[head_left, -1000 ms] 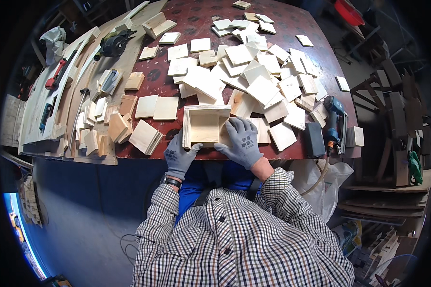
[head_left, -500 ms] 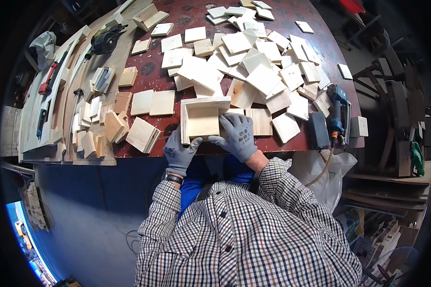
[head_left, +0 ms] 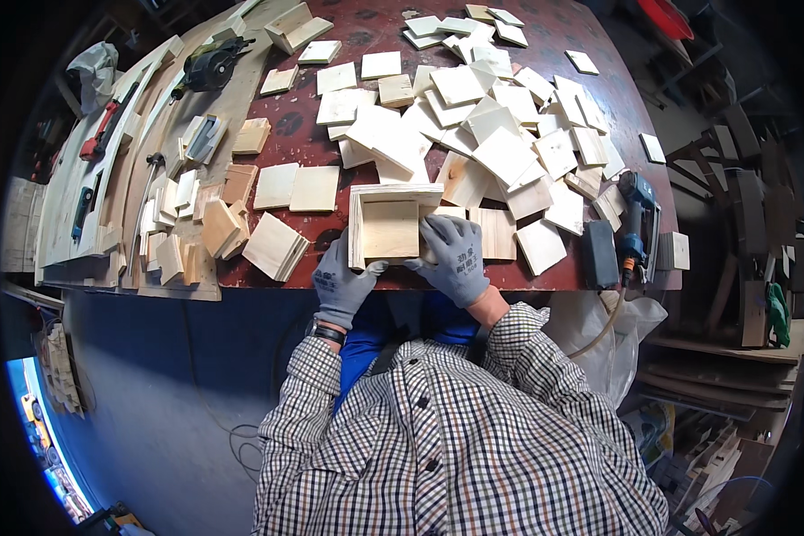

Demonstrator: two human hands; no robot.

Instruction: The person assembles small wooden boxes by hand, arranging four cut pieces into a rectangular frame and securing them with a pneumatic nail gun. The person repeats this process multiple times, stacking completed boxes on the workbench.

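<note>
A small pale wooden box [head_left: 391,227], with walls showing along its far and left sides, stands at the near edge of the table between my gloved hands. My left hand [head_left: 341,284] is closed on its near left corner, the thumb on the near side. On the opposite side my right hand [head_left: 456,259] grips the box, fingers along the right side and thumb at the near edge. Some fingertips are hidden behind the wood. Just beyond the box lies a large heap of thin square wooden boards [head_left: 502,152].
The dark red table [head_left: 295,116] carries a stack of boards [head_left: 275,246] left of the box. At the right stand a blue air nailer [head_left: 634,214] with a hose and a dark block [head_left: 598,255]. Wood offcuts [head_left: 221,228] and a black power tool [head_left: 214,64] lie on the left.
The whole view has shifted slightly, so the table and box appear a little further right. Both hands keep their hold on the box.
</note>
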